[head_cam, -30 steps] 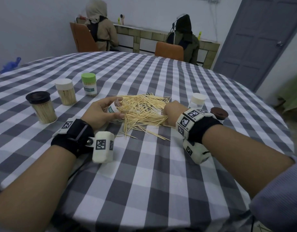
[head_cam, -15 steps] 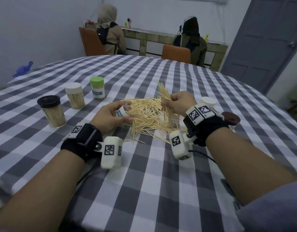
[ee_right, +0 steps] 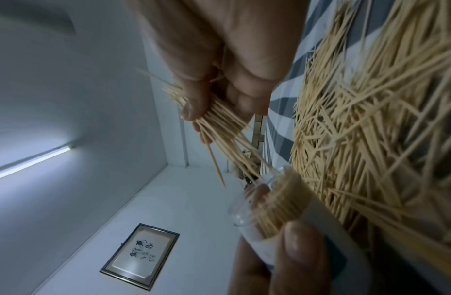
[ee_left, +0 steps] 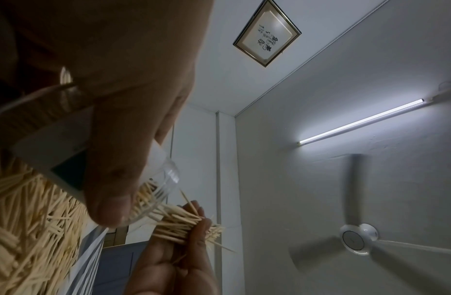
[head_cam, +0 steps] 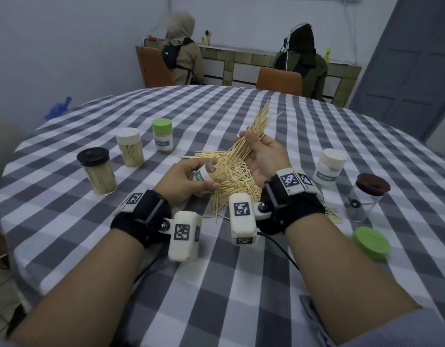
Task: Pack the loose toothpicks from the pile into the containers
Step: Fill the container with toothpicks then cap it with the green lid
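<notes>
Two hands work over the pile (head_cam: 231,171) at the middle of the checked bench (head_cam: 216,284). Your left hand (head_cam: 183,181) curls round an open container (head_cam: 203,175), tilted with its mouth toward the pile and resting at the pile's left edge; the thumb lies across its white label. Toothpicks already sit inside the clear neck, seen in both wrist views.

Your right hand (head_cam: 262,156) pinches a bundle of toothpicks (head_cam: 254,131) between thumb and fingers, raised above the pile's far side. The bundle slants, upper tips fanning away from you, lower tips pointing down toward the container mouth. In the right wrist view the lower tips are close to the rim; whether they touch it you cannot tell.

Left of the pile stand three capped containers, all filled: a black-lidded jar (head_cam: 97,171) nearest you, a white-lidded jar (head_cam: 129,147) behind it, a green-lidded jar (head_cam: 162,136) farthest. Right of the pile: a white-capped container (head_cam: 329,169), then a brown-lidded clear jar (head_cam: 365,196) with almost nothing in it. A loose green lid (head_cam: 370,242) lies flat nearer you than the brown-lidded jar. A few stray toothpicks lie between the pile and that jar.

Beyond the bench, two people sit facing away on orange chairs.
</notes>
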